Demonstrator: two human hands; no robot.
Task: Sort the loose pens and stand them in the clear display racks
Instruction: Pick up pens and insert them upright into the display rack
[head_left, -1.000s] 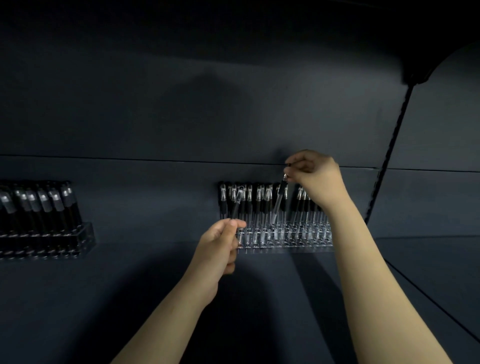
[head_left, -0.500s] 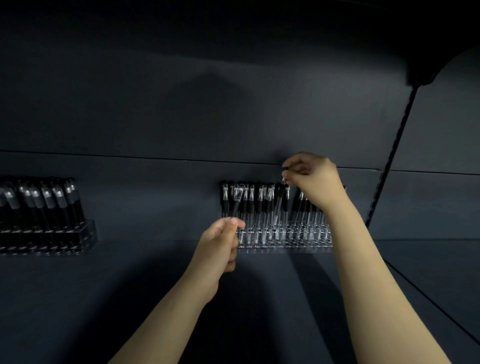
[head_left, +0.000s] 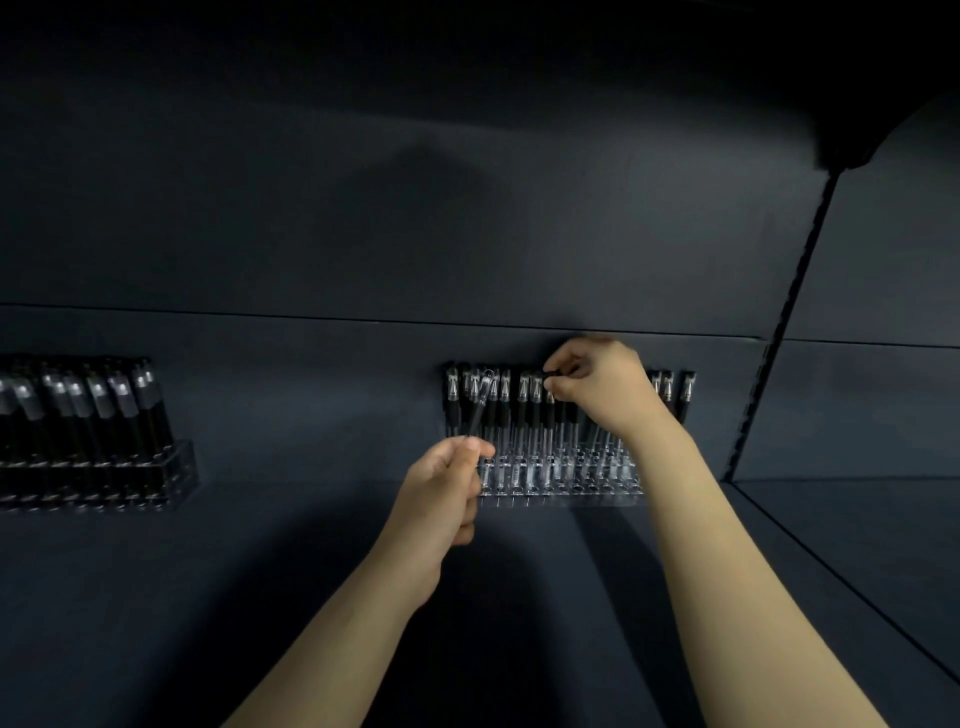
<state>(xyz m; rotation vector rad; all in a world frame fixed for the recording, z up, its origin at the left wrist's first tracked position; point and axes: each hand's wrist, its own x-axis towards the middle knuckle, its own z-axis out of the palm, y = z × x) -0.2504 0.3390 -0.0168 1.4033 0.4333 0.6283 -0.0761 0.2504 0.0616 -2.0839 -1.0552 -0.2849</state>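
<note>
A clear display rack (head_left: 561, 496) stands against the dark back wall, filled with several upright black-capped pens. My right hand (head_left: 605, 387) hovers over the rack's middle and pinches the top of one pen (head_left: 548, 415) standing among the others. My left hand (head_left: 441, 493) is in front of the rack's left end and grips the lower end of a loose pen (head_left: 479, 408), which tilts up and to the right across the standing pens.
A second rack (head_left: 171, 467) full of black pens stands at the far left on the same dark shelf. A notched shelf upright (head_left: 779, 322) runs down at the right. The dark shelf surface (head_left: 260, 571) lies in front of both racks.
My right hand has lowered its pen from a raised tilt down into the rack, so the pen now stands level with its neighbours. My left hand has barely moved.
</note>
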